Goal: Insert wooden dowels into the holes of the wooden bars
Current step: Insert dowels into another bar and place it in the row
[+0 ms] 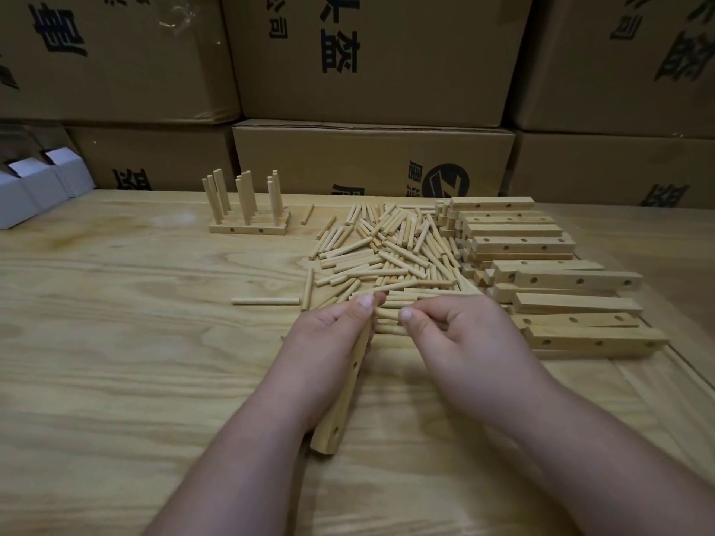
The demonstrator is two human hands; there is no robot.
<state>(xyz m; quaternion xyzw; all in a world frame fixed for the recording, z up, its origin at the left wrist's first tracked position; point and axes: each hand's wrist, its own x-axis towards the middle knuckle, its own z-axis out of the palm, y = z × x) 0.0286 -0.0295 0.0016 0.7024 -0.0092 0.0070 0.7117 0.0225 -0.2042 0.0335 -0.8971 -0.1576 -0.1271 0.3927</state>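
Loose pale wooden dowels (387, 249) lie in a jumbled heap mid-table, short round sticks pointing every way; one stray dowel (265, 301) lies flat left of the heap, another small one (307, 214) near the far edge. Right of the heap, a stack of wooden bars (541, 272), rectangular, light wood, round holes along their sides, laid roughly parallel. Far left, finished bars (247, 226) lie flat with dowels standing upright in them. One bar (340, 408) with holes runs lengthwise toward the camera, near end off the heap.

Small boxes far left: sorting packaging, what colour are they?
White boxes, with grey shaded sides; head view.
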